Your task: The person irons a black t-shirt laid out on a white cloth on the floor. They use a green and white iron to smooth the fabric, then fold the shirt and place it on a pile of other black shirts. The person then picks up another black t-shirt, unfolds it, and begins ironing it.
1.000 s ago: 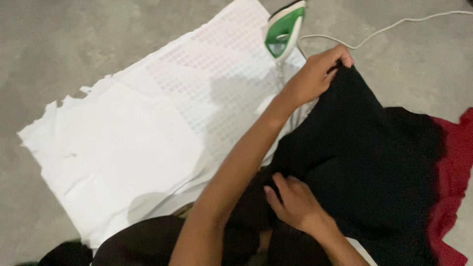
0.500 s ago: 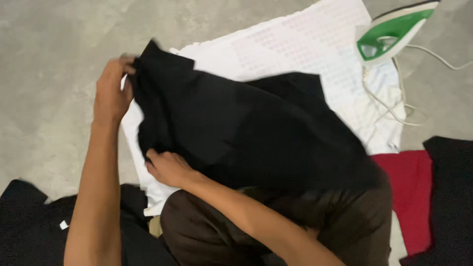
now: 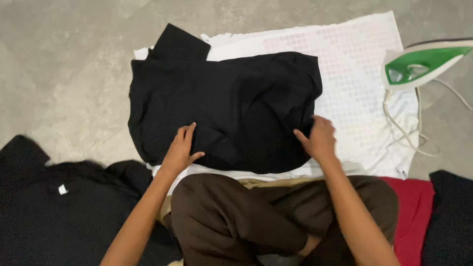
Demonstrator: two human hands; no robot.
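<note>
Black cotton-like garment (image 3: 231, 106), a crumpled short-sleeved shirt, lay spread on a white cloth sheet with a faint pastel square pattern (image 3: 354, 64), which itself rested on a grey concrete floor (image 3: 64, 64). Both hands met the garment along its near edge, the edge closest to the seated person's crossed legs in dark brown trousers (image 3: 256, 216). The left hand (image 3: 181, 148) lay palm down on the lower left part of the fabric, fingers extended and slightly spread, thumb pointing right, pressing flat and grasping nothing. The right hand (image 3: 319, 138) touched the lower right rim of the garment, fingers loosely bent toward the cloth; whether it pinched the fabric could not be told. Both forearms reached forward from the body, angled slightly inward. The garment's long axis ran left to right across the sheet, with one sleeve projecting toward the upper left, away from the person. A green and white electric iron (image 3: 423, 61) stood at the sheet's right edge, well apart from both hands, its pale cord (image 3: 409, 133) looping beside it. Dark clothing (image 3: 59, 207) lay heaped at lower left, and a red cloth (image 3: 416, 212) at lower right.
</note>
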